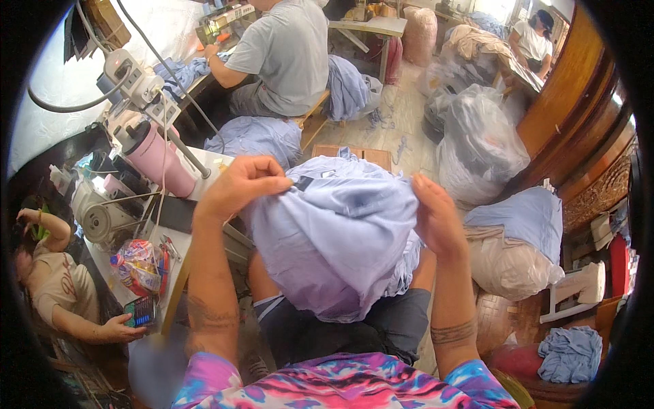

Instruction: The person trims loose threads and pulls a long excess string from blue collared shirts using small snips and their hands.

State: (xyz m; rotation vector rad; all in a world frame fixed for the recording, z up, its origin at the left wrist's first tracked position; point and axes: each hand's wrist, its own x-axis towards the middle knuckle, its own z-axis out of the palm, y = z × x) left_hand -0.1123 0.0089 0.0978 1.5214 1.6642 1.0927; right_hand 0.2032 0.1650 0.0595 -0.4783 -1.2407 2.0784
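A light blue cloth garment point(334, 232) hangs bunched between my two hands, above my lap. My left hand point(242, 187) pinches its upper left edge between thumb and fingers, beside a small dark patch point(302, 183) that looks like a label. On the opposite side, my right hand point(437, 213) grips the cloth's upper right edge, thumb towards me and fingers partly hidden behind it. The cloth sags in folds between them, and its lower part hangs down over my dark shorts point(300, 327). More crumpled blue cloth shows just behind the held edge.
At my left stands a sewing machine table point(178, 249) with a pink tumbler point(160, 160) and a bagged snack point(139, 262). Someone beside it holds a phone point(141, 312). Ahead, a seated person point(289, 61) works near blue cloth piles point(259, 136). Plastic bags point(480, 143) stand at right.
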